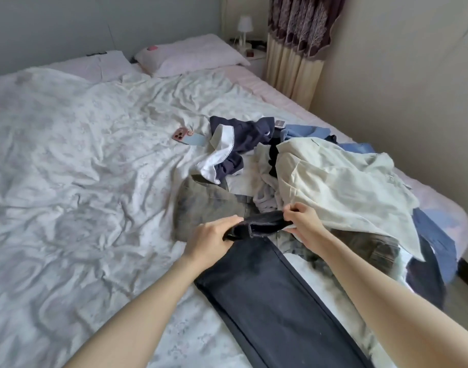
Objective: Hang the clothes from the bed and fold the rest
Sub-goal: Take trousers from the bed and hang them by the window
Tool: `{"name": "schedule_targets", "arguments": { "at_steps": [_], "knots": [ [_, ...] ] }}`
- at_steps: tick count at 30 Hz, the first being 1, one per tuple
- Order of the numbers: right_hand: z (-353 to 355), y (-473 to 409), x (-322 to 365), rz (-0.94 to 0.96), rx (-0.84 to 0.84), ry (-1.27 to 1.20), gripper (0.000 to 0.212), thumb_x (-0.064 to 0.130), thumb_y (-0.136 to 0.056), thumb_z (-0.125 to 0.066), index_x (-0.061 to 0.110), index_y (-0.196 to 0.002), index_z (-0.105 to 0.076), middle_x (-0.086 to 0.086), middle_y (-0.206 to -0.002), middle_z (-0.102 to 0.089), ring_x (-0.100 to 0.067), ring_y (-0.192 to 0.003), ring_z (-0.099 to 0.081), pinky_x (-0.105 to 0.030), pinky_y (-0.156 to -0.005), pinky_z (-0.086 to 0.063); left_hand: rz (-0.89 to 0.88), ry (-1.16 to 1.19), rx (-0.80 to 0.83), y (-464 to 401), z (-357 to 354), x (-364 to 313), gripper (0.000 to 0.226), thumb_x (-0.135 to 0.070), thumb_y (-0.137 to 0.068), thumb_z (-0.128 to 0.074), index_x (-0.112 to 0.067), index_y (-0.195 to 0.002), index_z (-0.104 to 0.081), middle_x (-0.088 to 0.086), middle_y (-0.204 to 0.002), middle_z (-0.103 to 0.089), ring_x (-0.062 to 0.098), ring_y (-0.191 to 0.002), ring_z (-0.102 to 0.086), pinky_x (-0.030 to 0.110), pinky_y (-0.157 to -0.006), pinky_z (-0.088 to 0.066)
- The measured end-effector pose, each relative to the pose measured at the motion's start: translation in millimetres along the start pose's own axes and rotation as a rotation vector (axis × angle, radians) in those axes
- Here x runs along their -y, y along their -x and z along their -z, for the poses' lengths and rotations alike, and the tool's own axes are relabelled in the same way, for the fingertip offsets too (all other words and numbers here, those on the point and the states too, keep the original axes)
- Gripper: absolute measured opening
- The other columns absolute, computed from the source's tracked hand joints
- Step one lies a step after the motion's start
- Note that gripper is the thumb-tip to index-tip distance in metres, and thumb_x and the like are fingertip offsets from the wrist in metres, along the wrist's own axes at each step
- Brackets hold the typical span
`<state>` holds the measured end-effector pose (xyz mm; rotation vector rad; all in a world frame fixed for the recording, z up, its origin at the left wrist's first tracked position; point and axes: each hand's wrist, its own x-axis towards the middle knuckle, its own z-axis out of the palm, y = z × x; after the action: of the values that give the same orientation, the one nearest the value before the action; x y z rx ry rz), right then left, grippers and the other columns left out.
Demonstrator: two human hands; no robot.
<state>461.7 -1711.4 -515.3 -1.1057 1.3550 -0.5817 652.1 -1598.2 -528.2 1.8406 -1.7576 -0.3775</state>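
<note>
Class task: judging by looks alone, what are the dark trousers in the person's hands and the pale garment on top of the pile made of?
Dark trousers: probably heavy denim, matte black-blue, with a raised stitched side seam and thick hem. Pale cream garment: likely thin woven cotton or linen, matte, with soft crumpled folds; the exact fibre cannot be told.

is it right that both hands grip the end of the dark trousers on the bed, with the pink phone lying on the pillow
Not quite. Both the left hand and right hand do grip the dark trousers, but the head view shows the pink phone lying on the duvet, not the pillow.
</note>
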Motion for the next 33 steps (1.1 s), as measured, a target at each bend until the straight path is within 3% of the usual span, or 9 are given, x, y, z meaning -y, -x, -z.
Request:
{"name": "schedule_targets", "arguments": {
  "at_steps": [3, 6, 9, 13, 19, 24, 26, 30, 33],
  "knots": [
    [12, 10, -43, 0.018, -0.02, 0.1, 0.024, -0.007, -0.08, -0.047, 0.014, -0.071, -0.053, -0.004, -0.077, -0.051, -0.018, -0.07, -0.046, -0.021, -0.056, -0.041, -0.164, -0.068, -0.005, 27, -25, -3, 0.052, 0.002, -0.055, -0.076, -0.017, -0.103, -0.073, -0.001, -0.107, -0.071, 0.018, -0.092, -0.07, 0.029, -0.067, -0.058],
    [26, 21, -89, 0.014, -0.031, 0.179, 0.026, -0.009, -0.077, -0.047, 0.015, -0.069, -0.054, -0.005, -0.093, -0.057, -0.015, -0.072, -0.048, -0.024, -0.062, -0.038, -0.278, -0.091, 0.017, 58, -57, -6, 0.054, -0.002, -0.044, -0.083, -0.017, -0.095, -0.075, -0.002, -0.098, -0.073, 0.014, -0.084, -0.07, 0.023, -0.062, -0.057],
    [40, 28, -132, -0.05, -0.04, 0.279, 0.027, -0.008, -0.078, -0.045, 0.016, -0.074, -0.058, -0.003, -0.111, -0.058, -0.013, -0.085, -0.052, -0.023, -0.064, -0.041, -0.29, -0.102, 0.258, 85, -91, -1, 0.054, -0.011, -0.053, -0.084, -0.019, -0.105, -0.072, -0.001, -0.108, -0.07, 0.014, -0.096, -0.067, 0.027, -0.071, -0.057],
    [48, 30, -173, -0.155, 0.092, 0.5, 0.027, -0.004, -0.084, -0.044, 0.013, -0.092, -0.064, 0.001, -0.129, -0.049, -0.013, -0.102, -0.052, -0.024, -0.081, -0.042, -0.102, -0.184, 0.656, 105, -119, 17, 0.038, -0.026, -0.089, -0.048, -0.025, -0.126, -0.057, -0.009, -0.132, -0.054, 0.011, -0.128, -0.039, 0.026, -0.098, -0.038],
    [30, 15, -173, -0.01, 0.088, 1.163, 0.037, 0.011, -0.091, -0.037, 0.017, -0.121, -0.056, -0.002, -0.131, -0.053, -0.023, -0.125, -0.038, -0.03, -0.099, -0.031, 0.062, -0.295, 0.23, 72, -124, 41, 0.035, -0.028, -0.091, -0.052, -0.02, -0.124, -0.058, -0.001, -0.131, -0.053, 0.02, -0.124, -0.044, 0.036, -0.098, -0.031],
    [6, -9, -161, 0.292, 0.011, 1.3, 0.046, 0.019, -0.092, -0.041, 0.018, -0.138, -0.036, -0.002, -0.14, -0.039, -0.023, -0.132, -0.031, -0.035, -0.107, -0.026, 0.461, -0.395, 0.476, 21, -126, 78, 0.083, -0.058, -0.083, -0.053, -0.022, -0.146, -0.014, 0.005, -0.149, -0.027, 0.026, -0.135, -0.026, 0.043, -0.103, -0.028],
    [-1, -21, -154, 0.367, 0.074, 1.324, 0.055, 0.018, -0.092, -0.042, 0.019, -0.144, -0.024, -0.002, -0.149, -0.027, -0.022, -0.138, -0.022, -0.04, -0.111, -0.023, 0.541, -0.309, 0.556, 8, -126, 89, 0.089, -0.059, -0.075, -0.063, -0.02, -0.143, -0.021, 0.007, -0.141, -0.039, 0.027, -0.13, -0.033, 0.042, -0.099, -0.035],
    [-23, -51, -132, 0.468, 0.215, 1.427, 0.073, 0.013, -0.091, -0.046, 0.022, -0.149, -0.004, 0.003, -0.157, -0.005, -0.019, -0.145, -0.004, -0.047, -0.114, -0.013, 0.648, 0.0, 0.625, -8, -117, 102, 0.056, -0.046, -0.064, -0.077, -0.015, -0.102, -0.051, 0.004, -0.103, -0.061, 0.024, -0.1, -0.055, 0.037, -0.083, -0.047],
    [-40, -72, -106, 0.549, 0.344, 1.539, 0.086, 0.007, -0.087, -0.051, 0.025, -0.149, 0.006, 0.007, -0.157, 0.008, -0.017, -0.145, 0.008, -0.051, -0.115, -0.006, 0.592, 0.062, 0.677, -10, -104, 97, 0.055, -0.039, -0.066, -0.076, -0.016, -0.11, -0.052, 0.001, -0.112, -0.062, 0.022, -0.106, -0.056, 0.032, -0.083, -0.046]
  ]
}}
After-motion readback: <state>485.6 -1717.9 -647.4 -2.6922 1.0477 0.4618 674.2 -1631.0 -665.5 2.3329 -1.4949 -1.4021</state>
